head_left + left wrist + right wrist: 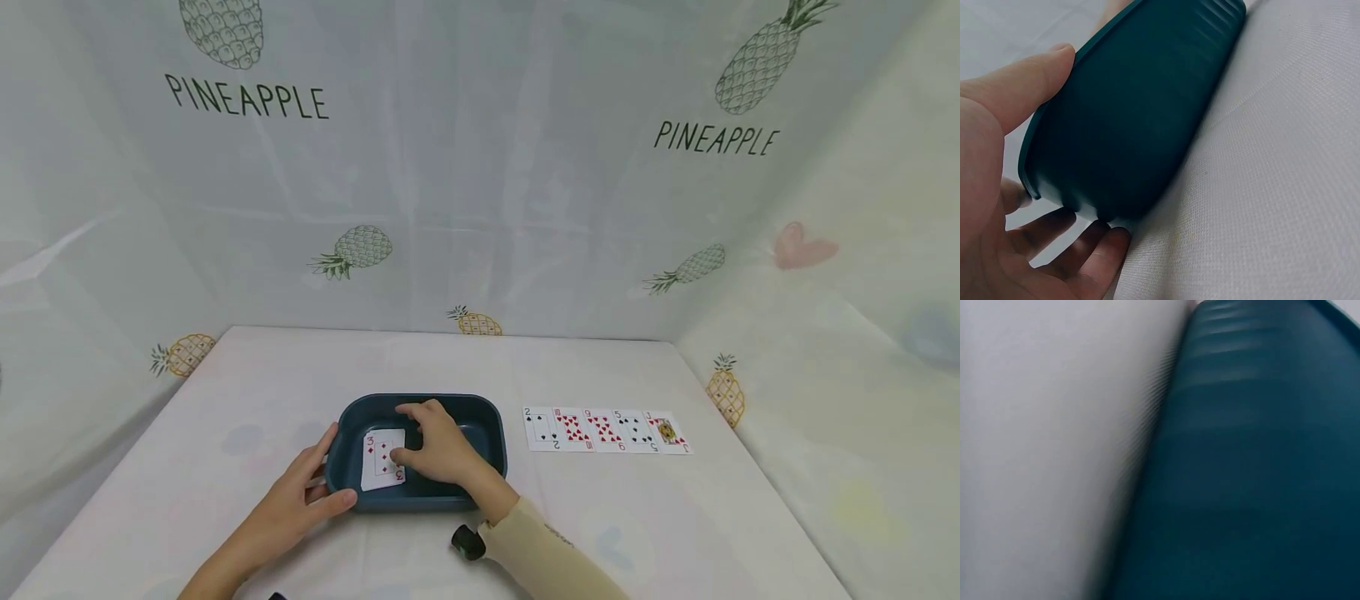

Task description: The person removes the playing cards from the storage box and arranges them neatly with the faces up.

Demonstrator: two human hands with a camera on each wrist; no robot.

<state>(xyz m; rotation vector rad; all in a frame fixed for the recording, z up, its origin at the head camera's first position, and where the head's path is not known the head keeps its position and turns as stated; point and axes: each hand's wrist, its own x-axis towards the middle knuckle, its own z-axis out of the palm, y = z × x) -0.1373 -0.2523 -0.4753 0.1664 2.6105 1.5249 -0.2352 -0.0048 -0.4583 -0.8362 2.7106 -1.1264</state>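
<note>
A dark teal tray (pixel 416 505) stands on the white-covered table. At its left near corner, my left hand (pixel 296 492) holds it, thumb on the near rim and fingers against the end wall; the left wrist view shows this hand (pixel 1029 181) close up. Inside the tray's left half lies a small stack of playing cards (pixel 378 460), the three of diamonds on top. Over the tray is my right hand (pixel 438 446), thumb and index finger spread apart, the thumb tip at the stack's right edge. The right wrist view shows only the tray's outer wall (pixel 1254 475) and the tablecloth.
To the tray's right, a row of overlapping face-up playing cards (pixel 607 431) lies on the table. A black wrist camera (pixel 468 542) sits at the right cuff. Behind the table hangs a pineapple-print curtain (pixel 480 167).
</note>
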